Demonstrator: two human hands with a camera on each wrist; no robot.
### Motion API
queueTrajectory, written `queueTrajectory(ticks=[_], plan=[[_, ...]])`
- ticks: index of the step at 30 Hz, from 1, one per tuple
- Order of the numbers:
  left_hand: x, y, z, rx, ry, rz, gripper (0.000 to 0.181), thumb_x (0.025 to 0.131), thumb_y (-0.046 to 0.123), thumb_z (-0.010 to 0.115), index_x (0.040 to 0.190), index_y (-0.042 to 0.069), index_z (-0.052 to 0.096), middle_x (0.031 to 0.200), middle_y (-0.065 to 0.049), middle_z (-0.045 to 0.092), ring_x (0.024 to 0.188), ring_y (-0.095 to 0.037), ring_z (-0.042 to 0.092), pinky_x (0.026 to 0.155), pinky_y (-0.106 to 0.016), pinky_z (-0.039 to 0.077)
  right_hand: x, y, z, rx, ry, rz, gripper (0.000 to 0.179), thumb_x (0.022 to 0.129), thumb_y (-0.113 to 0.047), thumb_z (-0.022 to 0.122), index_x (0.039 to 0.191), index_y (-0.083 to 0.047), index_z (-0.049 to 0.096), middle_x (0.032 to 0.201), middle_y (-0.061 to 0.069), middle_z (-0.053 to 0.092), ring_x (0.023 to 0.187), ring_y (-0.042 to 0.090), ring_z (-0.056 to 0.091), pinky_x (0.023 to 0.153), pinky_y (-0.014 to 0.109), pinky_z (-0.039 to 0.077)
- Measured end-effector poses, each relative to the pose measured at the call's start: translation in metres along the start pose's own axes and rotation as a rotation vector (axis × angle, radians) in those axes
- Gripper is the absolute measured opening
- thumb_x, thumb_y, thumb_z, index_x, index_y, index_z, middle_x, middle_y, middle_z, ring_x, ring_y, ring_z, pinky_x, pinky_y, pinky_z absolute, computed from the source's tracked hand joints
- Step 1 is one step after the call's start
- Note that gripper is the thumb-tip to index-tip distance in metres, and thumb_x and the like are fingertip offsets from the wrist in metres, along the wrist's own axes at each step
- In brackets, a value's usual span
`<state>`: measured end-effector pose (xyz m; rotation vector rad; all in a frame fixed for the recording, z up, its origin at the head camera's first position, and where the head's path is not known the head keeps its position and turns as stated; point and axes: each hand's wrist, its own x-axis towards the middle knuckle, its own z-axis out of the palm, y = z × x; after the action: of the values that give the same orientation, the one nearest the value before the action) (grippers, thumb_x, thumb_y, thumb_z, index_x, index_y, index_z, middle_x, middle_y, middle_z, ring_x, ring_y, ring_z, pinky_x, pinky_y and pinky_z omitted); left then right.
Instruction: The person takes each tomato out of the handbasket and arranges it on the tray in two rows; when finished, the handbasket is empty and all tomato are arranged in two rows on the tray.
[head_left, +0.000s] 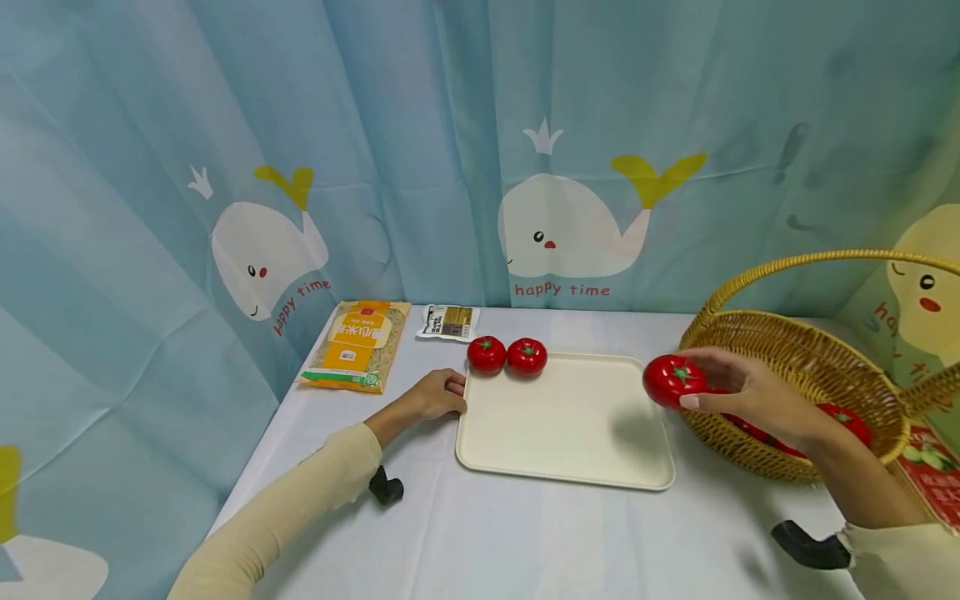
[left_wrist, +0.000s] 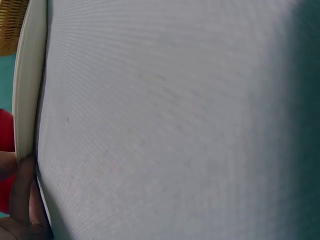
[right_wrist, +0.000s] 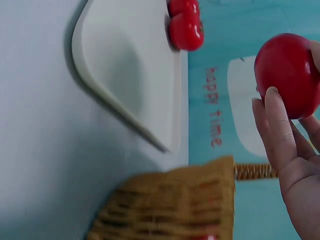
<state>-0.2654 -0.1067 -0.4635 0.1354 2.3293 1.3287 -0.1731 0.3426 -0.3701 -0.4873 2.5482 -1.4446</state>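
Between its fingers and thumb, my right hand holds a red tomato in the air, over the gap between the tray and the basket. In the right wrist view, the fingers curve around that tomato. A cream rectangular tray lies on the table, and my left hand pinches its left rim. In the left wrist view, fingers sit at the tray's edge. Two tomatoes, one at the corner and one beside it, sit at the tray's back left.
A wicker basket with a tall handle stands at the right, more tomatoes inside. At the back left lie a bag of grain and a small packet. A red printed package shows beside the basket. A curtain hangs behind.
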Motion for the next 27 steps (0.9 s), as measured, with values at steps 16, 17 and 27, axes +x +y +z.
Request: queueTrajectory(ticks=[16,17,27], plan=[[0.002,-0.001,0.002,-0.008,0.002,0.003,0.044,0.080,0.003,0.071,0.122,-0.002,0.058,0.104,-0.010,0.061,0.087,-0.017,0.061,0.078,-0.027,0.059,0.035,-0.010,0.041,0.135,-0.095,-0.082,0.059,0.089,-0.006,0.072,0.143,-0.006,0.047,0.128,0.001,0.059,0.107,0.020,0.065,0.082,0.034,0.061],[0.002,-0.001,0.002,-0.007,0.002,0.003,0.044,0.080,0.003,0.071,0.122,-0.002,0.058,0.104,-0.010,0.061,0.087,-0.017,0.061,0.078,-0.027,0.059,0.038,-0.011,0.043,0.140,-0.097,-0.072,0.059,0.088,-0.007,0.073,0.141,-0.006,0.047,0.128,0.003,0.059,0.108,0.021,0.064,0.082,0.035,0.061],[0.001,-0.003,0.001,0.003,0.007,0.007,0.045,0.080,0.004,0.071,0.124,-0.001,0.058,0.105,-0.010,0.061,0.088,-0.017,0.061,0.079,-0.026,0.058,0.064,-0.025,0.062,0.103,-0.011,0.030,0.061,0.087,-0.021,0.078,0.137,-0.008,0.046,0.131,0.019,0.056,0.119,0.037,0.056,0.083,0.032,0.059]])
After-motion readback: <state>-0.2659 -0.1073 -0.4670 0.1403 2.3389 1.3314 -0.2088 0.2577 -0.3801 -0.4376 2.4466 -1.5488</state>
